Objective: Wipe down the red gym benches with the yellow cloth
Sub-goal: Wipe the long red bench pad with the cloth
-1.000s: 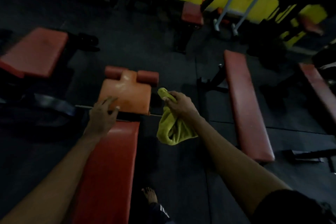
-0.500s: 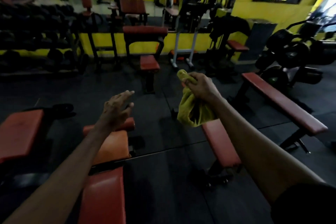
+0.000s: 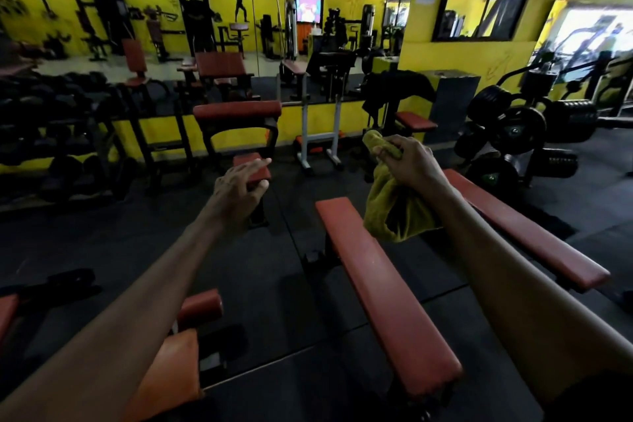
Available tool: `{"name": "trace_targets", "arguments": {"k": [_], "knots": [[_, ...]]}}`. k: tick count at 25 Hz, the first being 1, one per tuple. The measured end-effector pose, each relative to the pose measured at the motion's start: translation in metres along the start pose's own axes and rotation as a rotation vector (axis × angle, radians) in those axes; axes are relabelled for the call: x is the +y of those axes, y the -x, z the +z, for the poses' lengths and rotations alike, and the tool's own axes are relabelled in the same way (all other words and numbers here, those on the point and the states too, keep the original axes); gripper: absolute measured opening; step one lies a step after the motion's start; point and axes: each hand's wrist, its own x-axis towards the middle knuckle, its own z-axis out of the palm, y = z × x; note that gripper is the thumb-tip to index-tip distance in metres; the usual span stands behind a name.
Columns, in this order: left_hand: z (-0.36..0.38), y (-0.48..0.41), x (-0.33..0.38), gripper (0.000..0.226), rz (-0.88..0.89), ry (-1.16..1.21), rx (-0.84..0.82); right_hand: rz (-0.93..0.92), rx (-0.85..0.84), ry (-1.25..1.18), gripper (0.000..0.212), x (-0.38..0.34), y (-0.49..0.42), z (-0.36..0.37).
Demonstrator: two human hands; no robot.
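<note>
My right hand (image 3: pixel 409 161) grips the bunched yellow cloth (image 3: pixel 390 212) in the air, above the far end of a long flat red bench (image 3: pixel 383 291) that runs toward me. A second long red bench (image 3: pixel 524 236) lies to its right. My left hand (image 3: pixel 239 187) hovers with fingers stretched forward and holds nothing, in front of a small red seat pad (image 3: pixel 245 158). An orange-red pad with a roller (image 3: pixel 181 356) sits at the lower left, under my left forearm.
A red preacher pad on a black frame (image 3: pixel 236 111) stands ahead. Dumbbell racks (image 3: pixel 58 134) line the left, weight plates (image 3: pixel 520 128) the right. A white metal stand (image 3: pixel 318 134) is by the yellow mirrored wall. Dark rubber floor (image 3: pixel 281 271) lies between the benches.
The view has lifted from the floor benches to the room. Both arms rose and stretched forward. My left hand left the orange pad; my right still holds the cloth.
</note>
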Motion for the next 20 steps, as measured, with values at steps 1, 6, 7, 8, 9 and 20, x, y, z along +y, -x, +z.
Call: {"name": "trace_targets", "arguments": {"k": [1, 6, 7, 8, 9, 20], "knots": [[0.009, -0.014, 0.003, 0.049, 0.006, 0.027, 0.023, -0.001, 0.000, -0.005, 0.047, 0.008, -0.011, 0.000], [0.048, -0.094, -0.011, 0.050, 0.006, 0.029, -0.051, 0.016, 0.013, -0.014, 0.043, 0.050, -0.060, 0.009], [0.054, -0.110, -0.019, 0.051, -0.007, 0.034, -0.067, 0.022, 0.018, -0.017, 0.043, 0.057, -0.072, 0.012], [0.061, -0.129, -0.026, 0.052, -0.015, 0.036, -0.076, 0.028, 0.025, -0.014, 0.042, 0.064, -0.087, 0.015], [0.068, -0.149, -0.033, 0.052, -0.002, 0.026, -0.075, 0.031, 0.032, -0.008, 0.042, 0.070, -0.103, 0.019], [0.141, -0.391, -0.115, 0.056, 0.147, 0.013, -0.205, 0.106, 0.052, 0.049, 0.047, 0.117, -0.306, 0.119]]}}
